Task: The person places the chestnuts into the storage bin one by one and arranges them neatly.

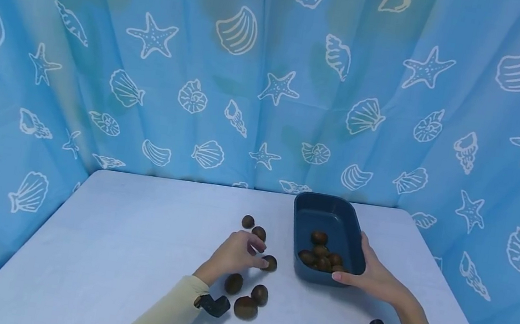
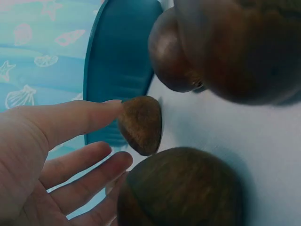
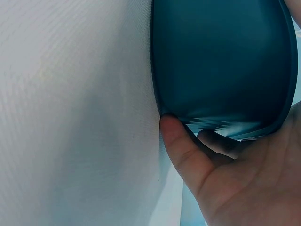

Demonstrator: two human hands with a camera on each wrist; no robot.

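Note:
My left hand [image 1: 233,254] reaches over the white table, its thumb at a brown kiwi [image 1: 270,264]. In the left wrist view the thumb tip meets that kiwi [image 2: 142,125], while the other fingers [image 2: 87,162] stand apart from it. At the right, my right hand [image 1: 381,278] grips the near right corner of a dark blue rectangular tub [image 1: 298,226]. Its thumb lies at the tub's near rim, and the fingers go along the outer side, partly hidden. Several kiwis [image 1: 320,251] lie inside the tub's near end.
Two kiwis, one farther back [image 1: 248,221] and one by the left fingers [image 1: 259,233], lie on the table [image 1: 90,249]. Three more, including a larger one [image 1: 245,307], lie near the left wrist. A blue shell-print curtain [image 1: 175,88] hangs behind the table.

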